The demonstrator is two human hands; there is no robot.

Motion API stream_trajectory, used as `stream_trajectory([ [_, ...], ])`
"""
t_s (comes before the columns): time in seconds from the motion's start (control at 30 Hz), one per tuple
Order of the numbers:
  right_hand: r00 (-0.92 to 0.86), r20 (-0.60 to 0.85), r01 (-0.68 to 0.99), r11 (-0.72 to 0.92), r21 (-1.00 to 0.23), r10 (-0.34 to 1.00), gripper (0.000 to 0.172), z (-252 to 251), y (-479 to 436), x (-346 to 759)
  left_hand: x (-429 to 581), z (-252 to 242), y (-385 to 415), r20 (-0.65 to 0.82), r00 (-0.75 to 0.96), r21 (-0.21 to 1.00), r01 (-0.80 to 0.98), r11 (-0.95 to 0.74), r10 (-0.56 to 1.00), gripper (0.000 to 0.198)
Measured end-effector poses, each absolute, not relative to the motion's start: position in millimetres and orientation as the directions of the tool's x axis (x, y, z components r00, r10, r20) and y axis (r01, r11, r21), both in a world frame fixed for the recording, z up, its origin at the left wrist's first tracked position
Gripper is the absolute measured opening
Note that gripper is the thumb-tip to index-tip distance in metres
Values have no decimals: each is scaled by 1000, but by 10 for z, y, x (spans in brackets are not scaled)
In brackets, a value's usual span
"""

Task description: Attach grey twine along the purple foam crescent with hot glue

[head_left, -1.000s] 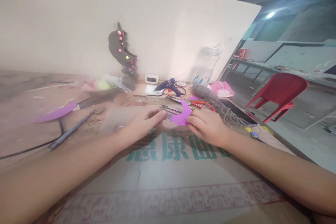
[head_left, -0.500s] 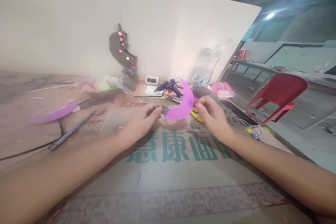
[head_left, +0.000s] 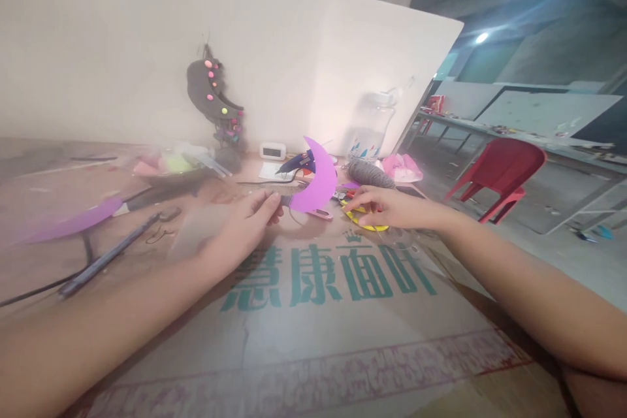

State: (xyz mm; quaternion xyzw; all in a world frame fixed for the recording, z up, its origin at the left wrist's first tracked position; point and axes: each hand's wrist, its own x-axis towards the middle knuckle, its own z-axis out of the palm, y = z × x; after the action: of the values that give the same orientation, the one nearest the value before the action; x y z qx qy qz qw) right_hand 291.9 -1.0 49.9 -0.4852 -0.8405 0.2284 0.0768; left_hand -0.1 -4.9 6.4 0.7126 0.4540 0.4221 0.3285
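My left hand is closed, with the lower tip of a purple crescent-shaped cutout pinched between thumb and fingers. Grey yarn is wound round that tip, and a loose strand hangs below it. The crescent stands up above the tabletop. Over the pliers, which have yellow and red handles, is my right hand, its thumb and fingers apart around a yellow handle. Whether they touch it is hard to see. A ball of grey yarn lies just behind my right hand.
Behind the crescent lies a blue glue gun, near a small white digital clock and a clear bottle. A decorated dark crescent hangs on the wall. Leftward are another purple piece and a dark stick-like tool.
My right hand has moved away from the crescent and its yarn to the pliers, its fingers spreading. My left hand still holds the crescent. The whole view has shifted slightly.
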Motion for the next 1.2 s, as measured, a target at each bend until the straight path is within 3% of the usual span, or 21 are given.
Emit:
stream_trajectory([
  [0.17,-484,-47,829,440,-345,874,14,415,-29,2817,9,69,-54,254,211,863,390,-320,944,33],
  [0.27,-386,25,864,371,-341,922,12,458,-25,2786,5,47,-37,248,205,871,381,-310,947,33],
  [0.37,-321,47,804,298,-514,946,19,598,-154,2717,3,37,-17,274,198,870,365,-331,941,34],
  [0.43,-416,48,664,340,-666,908,21,681,-349,2592,5,36,-9,287,194,873,350,-339,938,35],
  [0.53,-607,49,478,414,-775,794,18,744,-699,2333,3,27,-3,278,188,878,348,-328,942,35],
  [0.67,-755,86,431,591,-682,650,31,815,-867,2199,-14,0,4,254,193,879,363,-310,948,36],
  [0.8,-567,137,605,524,-599,812,28,970,-571,2540,-28,1,2,249,200,861,403,-311,948,37],
  [0.9,-481,-56,798,411,-440,875,26,1048,-344,2862,-25,13,-3,237,193,863,408,-297,952,37],
  [1.03,-486,-412,874,432,-222,771,25,954,-316,2983,-23,4,4,222,202,883,373,-285,954,37],
  [1.13,-407,-450,898,438,-39,795,12,786,-392,2883,-23,3,5,228,205,879,378,-292,952,37],
  [1.2,-457,-423,872,488,-41,782,6,696,-419,2815,-20,13,2,226,201,878,382,-289,953,37],
])
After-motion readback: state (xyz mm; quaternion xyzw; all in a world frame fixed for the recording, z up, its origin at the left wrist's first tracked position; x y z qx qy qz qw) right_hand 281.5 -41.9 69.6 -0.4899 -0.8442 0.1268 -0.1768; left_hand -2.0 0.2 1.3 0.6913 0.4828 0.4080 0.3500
